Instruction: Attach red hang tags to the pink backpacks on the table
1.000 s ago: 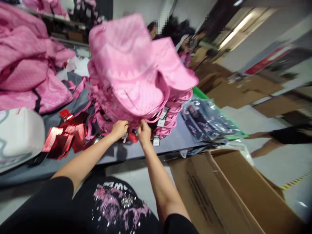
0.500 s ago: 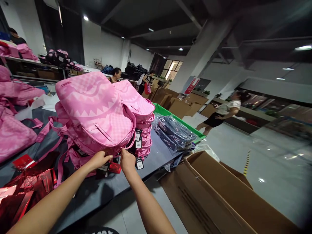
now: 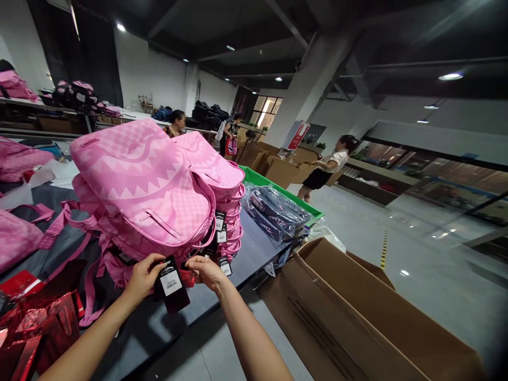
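A pink backpack [image 3: 138,174] with a pale zigzag-teeth pattern lies on top of a stack of similar backpacks. At its near edge my left hand [image 3: 146,278] is closed on a black hang tag [image 3: 170,283] with a white barcode label, thumb on its upper corner. My right hand [image 3: 206,271] is just right of the tag, its fingertips pinched on a thin tag string. A small shiny red piece [image 3: 188,278] is between the two hands. More black tags [image 3: 221,236] hang from the stack on the right.
Shiny red packets [image 3: 51,328] lie on the dark table at left. Bagged dark items [image 3: 278,211] lie beside a green-edged tray [image 3: 313,209]. An open cardboard box [image 3: 337,312] stands at the right. Several people are in the background, one walking [image 3: 323,166].
My left hand has taken hold of the black tag and brought its label into view. My right hand has come down slightly from the backpack's edge. The walking person has moved left in view.
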`<state>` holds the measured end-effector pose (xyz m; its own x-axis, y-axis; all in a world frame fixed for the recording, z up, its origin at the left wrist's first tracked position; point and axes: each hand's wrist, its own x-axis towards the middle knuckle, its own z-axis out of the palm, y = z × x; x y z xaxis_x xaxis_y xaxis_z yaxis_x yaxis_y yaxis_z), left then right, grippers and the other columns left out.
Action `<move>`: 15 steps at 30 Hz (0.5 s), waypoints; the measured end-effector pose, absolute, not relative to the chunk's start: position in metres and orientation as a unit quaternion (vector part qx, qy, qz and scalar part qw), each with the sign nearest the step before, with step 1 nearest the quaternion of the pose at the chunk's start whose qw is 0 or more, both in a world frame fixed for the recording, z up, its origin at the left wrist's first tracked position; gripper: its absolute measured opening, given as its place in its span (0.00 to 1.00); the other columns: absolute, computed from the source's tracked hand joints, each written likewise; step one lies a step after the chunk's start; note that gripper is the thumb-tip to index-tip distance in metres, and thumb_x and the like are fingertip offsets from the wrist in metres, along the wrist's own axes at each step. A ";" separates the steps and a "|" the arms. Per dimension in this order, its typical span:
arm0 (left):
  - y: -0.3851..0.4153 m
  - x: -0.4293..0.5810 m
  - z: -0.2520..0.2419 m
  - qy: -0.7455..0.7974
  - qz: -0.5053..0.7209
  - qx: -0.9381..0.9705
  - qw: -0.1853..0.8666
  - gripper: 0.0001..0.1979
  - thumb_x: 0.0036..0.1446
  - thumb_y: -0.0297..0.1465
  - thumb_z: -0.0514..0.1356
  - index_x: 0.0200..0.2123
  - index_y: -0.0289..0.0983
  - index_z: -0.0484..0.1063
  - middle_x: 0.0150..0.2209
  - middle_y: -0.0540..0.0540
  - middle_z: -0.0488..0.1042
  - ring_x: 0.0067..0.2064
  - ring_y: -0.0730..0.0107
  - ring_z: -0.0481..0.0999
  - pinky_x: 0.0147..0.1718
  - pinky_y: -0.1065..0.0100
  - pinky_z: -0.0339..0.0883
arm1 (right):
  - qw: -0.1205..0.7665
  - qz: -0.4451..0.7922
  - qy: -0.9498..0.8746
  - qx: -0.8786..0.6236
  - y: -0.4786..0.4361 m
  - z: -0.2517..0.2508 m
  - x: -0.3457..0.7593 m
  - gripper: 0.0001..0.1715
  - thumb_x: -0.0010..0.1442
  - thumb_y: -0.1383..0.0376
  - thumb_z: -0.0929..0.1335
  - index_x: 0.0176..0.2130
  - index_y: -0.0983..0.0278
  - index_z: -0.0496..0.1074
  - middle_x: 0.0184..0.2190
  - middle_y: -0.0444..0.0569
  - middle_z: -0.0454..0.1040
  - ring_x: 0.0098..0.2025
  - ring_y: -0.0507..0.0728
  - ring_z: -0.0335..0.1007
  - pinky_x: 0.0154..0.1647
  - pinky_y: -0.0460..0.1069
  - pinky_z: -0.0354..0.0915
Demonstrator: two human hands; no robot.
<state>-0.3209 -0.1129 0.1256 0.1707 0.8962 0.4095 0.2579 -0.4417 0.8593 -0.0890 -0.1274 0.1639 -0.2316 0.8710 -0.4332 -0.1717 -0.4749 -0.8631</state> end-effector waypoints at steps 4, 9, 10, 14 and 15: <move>-0.113 -0.315 0.124 0.342 0.543 0.737 0.210 0.07 0.63 0.30 0.61 0.42 0.39 0.78 0.35 0.49 0.78 0.36 0.73 0.78 0.36 0.74 0.71 | 0.326 0.723 -0.374 -0.481 -0.123 0.165 -0.088 0.14 0.42 0.61 0.74 0.29 0.66 0.72 0.19 0.37 0.63 0.17 0.44 0.48 0.18 0.43 0.37; -0.112 -0.312 0.128 0.285 0.526 0.796 0.091 0.10 0.64 0.26 0.59 0.47 0.37 0.77 0.40 0.45 0.72 0.41 0.72 0.75 0.38 0.73 0.70 | 0.306 0.682 -0.422 -0.514 -0.119 0.169 -0.084 0.12 0.43 0.63 0.73 0.28 0.66 0.71 0.18 0.38 0.64 0.18 0.46 0.54 0.17 0.44 0.44; -0.112 -0.312 0.129 0.280 0.512 0.810 0.063 0.10 0.65 0.25 0.58 0.47 0.37 0.76 0.41 0.44 0.72 0.42 0.71 0.75 0.39 0.71 0.70 | 0.302 0.681 -0.428 -0.512 -0.119 0.170 -0.083 0.12 0.42 0.63 0.73 0.28 0.66 0.71 0.17 0.38 0.64 0.18 0.46 0.53 0.17 0.44 0.44; -0.118 -0.310 0.140 0.278 0.446 0.845 -0.102 0.08 0.64 0.28 0.58 0.42 0.40 0.78 0.44 0.43 0.76 0.45 0.61 0.73 0.46 0.59 0.63 | 0.308 0.745 -0.392 -0.443 -0.118 0.172 -0.082 0.20 0.46 0.56 0.75 0.28 0.64 0.65 0.15 0.32 0.57 0.15 0.43 0.41 0.18 0.43 0.35; -0.119 -0.309 0.143 0.278 0.430 0.848 -0.131 0.09 0.65 0.28 0.58 0.41 0.40 0.78 0.44 0.43 0.77 0.45 0.60 0.73 0.46 0.57 0.61 | 0.319 0.755 -0.379 -0.428 -0.118 0.173 -0.082 0.22 0.46 0.55 0.75 0.29 0.63 0.64 0.16 0.32 0.58 0.15 0.43 0.40 0.18 0.43 0.35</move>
<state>-0.3091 -0.1193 0.1434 0.4742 0.3597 0.8036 0.5855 -0.8105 0.0173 -0.0825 -0.1178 0.1727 -0.4294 0.8070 -0.4054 -0.1569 -0.5087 -0.8465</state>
